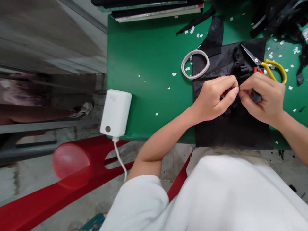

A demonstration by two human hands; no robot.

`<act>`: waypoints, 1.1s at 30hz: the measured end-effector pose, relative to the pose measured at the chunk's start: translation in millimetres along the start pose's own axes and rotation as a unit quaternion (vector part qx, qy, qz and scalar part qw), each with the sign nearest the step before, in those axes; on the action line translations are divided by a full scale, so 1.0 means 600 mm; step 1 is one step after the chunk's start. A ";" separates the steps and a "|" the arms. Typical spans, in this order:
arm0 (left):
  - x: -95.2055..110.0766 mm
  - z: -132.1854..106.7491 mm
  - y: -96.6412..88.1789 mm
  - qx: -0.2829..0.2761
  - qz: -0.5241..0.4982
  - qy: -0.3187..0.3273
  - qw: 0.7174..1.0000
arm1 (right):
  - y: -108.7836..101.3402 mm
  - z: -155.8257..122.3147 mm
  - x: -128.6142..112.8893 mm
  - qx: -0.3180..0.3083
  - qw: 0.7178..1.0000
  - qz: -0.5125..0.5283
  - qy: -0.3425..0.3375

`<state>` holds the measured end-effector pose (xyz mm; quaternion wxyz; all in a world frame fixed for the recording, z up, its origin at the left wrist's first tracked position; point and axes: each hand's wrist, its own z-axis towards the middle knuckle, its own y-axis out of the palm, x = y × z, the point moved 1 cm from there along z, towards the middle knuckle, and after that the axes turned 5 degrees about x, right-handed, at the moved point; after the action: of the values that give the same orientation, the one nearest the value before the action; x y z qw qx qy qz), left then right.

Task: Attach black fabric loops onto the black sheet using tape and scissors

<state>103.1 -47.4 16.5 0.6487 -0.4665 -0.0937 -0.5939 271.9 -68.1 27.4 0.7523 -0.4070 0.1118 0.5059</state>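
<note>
My left hand [215,98] and my right hand [262,96] meet fingertip to fingertip over a sheet of black fabric [231,128] on the green table [149,64]. Both pinch a small dark piece where their fingers touch, and a bit of red shows between the left fingers. What the piece is I cannot tell. My right hand also curls around something dark. Yellow-handled scissors [267,64] lie just behind my right hand on the fabric.
A white tape ring [194,64] lies left of the fabric. A white power bank [115,112] with its cable sits at the table's near left edge. Small white scraps are scattered about; black fabric pieces [284,16] and stacked books [156,9] lie at the back.
</note>
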 end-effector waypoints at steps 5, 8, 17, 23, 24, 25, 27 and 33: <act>-0.003 -0.001 0.005 -0.008 0.013 -0.003 1.000 | 0.001 -0.006 0.006 0.004 0.998 -0.050 -0.041; -0.005 -0.002 0.008 -0.006 0.022 0.000 1.000 | 0.002 -0.009 0.008 0.008 0.995 -0.071 -0.063; -0.004 0.000 0.007 -0.010 0.006 -0.004 1.000 | 0.004 -0.005 0.002 0.020 0.997 -0.054 -0.047; -0.003 0.001 0.003 -0.017 -0.010 -0.027 0.999 | 0.002 -0.002 -0.003 0.030 0.999 -0.020 0.003; -0.003 0.001 0.003 -0.017 -0.014 -0.030 0.999 | 0.001 -0.001 -0.004 0.026 0.999 -0.018 0.012; -0.003 0.001 0.003 -0.016 -0.019 -0.033 0.999 | 0.000 0.000 -0.004 0.019 0.999 -0.017 0.023; -0.002 0.001 0.002 -0.012 -0.030 -0.038 0.999 | -0.001 0.001 -0.006 0.003 0.999 -0.016 0.048; 0.000 0.003 -0.001 -0.016 -0.026 -0.030 0.999 | -0.004 0.000 -0.003 -0.007 0.998 0.010 0.057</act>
<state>103.7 -45.8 17.7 0.6219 -0.4923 -0.1159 -0.5979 273.1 -69.7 30.0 0.7366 -0.4390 0.1550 0.4906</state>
